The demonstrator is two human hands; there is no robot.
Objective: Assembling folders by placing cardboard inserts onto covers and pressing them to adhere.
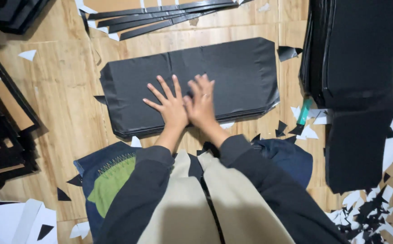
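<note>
Black sheet stack (232, 68) under both flat hands, left hand (169, 106) & right hand (202, 105); lower layers hidden.

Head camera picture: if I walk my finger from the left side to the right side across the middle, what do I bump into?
Dark frames → left hand → right hand, both flat on the black sheet stack → green-handled cutter → tall black pile.

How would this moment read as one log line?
left hand: flat on black sheet stack | right hand: flat beside it, touching | stack: on wooden floor | teal cutter: right, untouched
</note>
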